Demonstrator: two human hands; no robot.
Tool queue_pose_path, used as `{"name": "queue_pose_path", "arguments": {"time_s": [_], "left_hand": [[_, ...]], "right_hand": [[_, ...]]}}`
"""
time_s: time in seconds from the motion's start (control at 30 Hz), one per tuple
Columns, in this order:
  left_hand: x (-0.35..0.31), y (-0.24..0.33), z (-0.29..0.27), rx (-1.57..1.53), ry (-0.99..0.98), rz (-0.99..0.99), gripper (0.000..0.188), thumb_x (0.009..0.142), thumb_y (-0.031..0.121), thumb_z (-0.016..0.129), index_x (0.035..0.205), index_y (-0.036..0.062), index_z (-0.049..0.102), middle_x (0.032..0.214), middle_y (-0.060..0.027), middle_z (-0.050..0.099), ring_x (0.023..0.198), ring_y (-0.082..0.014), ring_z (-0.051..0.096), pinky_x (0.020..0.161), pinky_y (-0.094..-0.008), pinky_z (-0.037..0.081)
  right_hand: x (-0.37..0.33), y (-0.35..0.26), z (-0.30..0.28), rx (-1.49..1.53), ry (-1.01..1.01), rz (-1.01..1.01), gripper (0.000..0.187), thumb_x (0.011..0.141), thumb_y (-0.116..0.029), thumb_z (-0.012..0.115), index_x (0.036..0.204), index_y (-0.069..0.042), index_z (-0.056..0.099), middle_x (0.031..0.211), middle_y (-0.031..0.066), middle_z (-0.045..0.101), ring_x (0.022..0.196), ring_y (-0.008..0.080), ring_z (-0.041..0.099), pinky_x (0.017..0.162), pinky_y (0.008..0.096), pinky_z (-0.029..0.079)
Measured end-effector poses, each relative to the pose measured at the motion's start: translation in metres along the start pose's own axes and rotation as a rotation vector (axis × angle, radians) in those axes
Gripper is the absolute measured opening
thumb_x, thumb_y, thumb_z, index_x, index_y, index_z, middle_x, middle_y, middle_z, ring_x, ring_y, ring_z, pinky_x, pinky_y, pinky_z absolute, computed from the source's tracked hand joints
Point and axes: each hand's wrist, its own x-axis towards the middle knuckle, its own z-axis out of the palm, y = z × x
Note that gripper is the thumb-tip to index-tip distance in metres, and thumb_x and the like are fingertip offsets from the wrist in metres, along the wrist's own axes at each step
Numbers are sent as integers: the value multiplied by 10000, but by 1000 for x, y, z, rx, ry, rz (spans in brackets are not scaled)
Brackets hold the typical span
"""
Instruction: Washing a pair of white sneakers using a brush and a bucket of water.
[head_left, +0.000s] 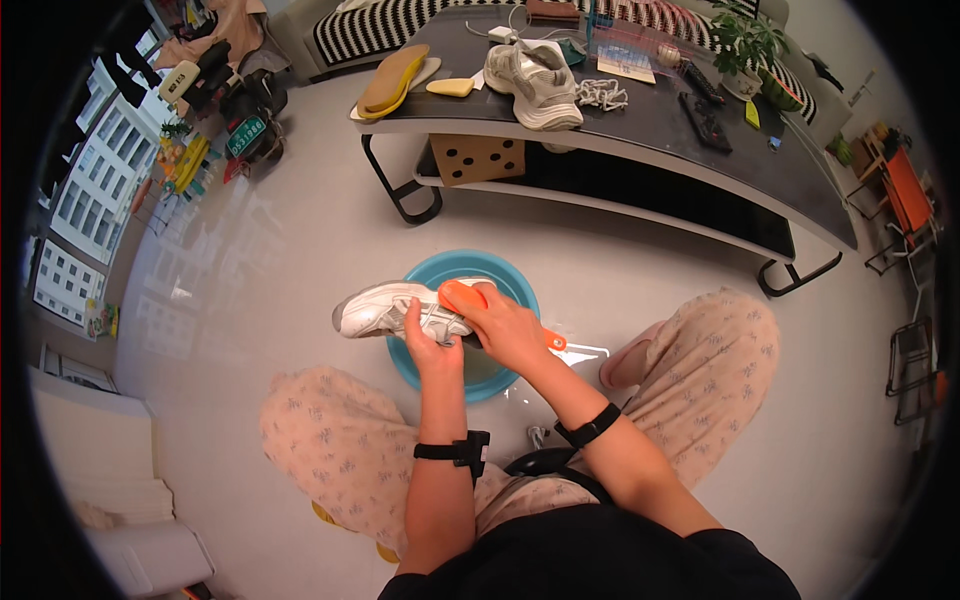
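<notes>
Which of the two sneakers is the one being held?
The white sneaker over the blue basin: the left hand grips it. The other sneaker stands on the dark table, untouched, beside white laces.

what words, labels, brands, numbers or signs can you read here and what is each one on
Green plate on the two-wheeler: light characters, not copied out here.
Printed sheet on the table: too small to read.
White shoe in the left hand, orange tool in the right hand: no readable text.
</notes>
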Motion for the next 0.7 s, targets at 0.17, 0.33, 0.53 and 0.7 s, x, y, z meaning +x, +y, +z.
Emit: {"name": "queue_pose_path", "arguments": {"time_s": [0.17, 0.33, 0.53, 0.7], "left_hand": [[-8, 2, 12, -76, 57, -36, 443, 792, 170, 565, 1198, 56, 431, 1143, -96, 513, 1061, -257, 506, 903, -432, 424], [-8, -2, 9, -1, 10, -1, 405, 785, 188, 564, 1149, 42, 463, 1127, -106, 531, 1048, -270, 517, 904, -452, 420], [-10, 0, 12, -41, 24, -51, 378, 787, 173, 558, 1133, 48, 470, 1088, -98, 540, 1013, -255, 536, 878, -424, 438], [-7, 0, 6, -39, -20, -46, 374, 795, 172, 541, 1139, 45, 466, 1088, -97, 534, 1013, -261, 534, 866, -427, 447]], "right_hand": [[-1, 35, -9, -151, 81, 97, 421, 758, -105, 556, 1144, -270, 534, 1039, 52, 536, 781, 272, 598, 602, 397, 499], [3, 9, -1, -69, 40, 116, 435, 757, -93, 554, 1150, -280, 532, 1061, 54, 524, 811, 257, 595, 596, 375, 500], [3, 35, -8, 24, 43, 222, 464, 748, -88, 570, 1164, -287, 513, 1062, 56, 525, 754, 276, 595, 577, 377, 494], [5, 2, 1, 7, 65, -2, 504, 757, -80, 550, 1200, -313, 494, 1032, 60, 542, 741, 287, 597, 574, 396, 492]]}}
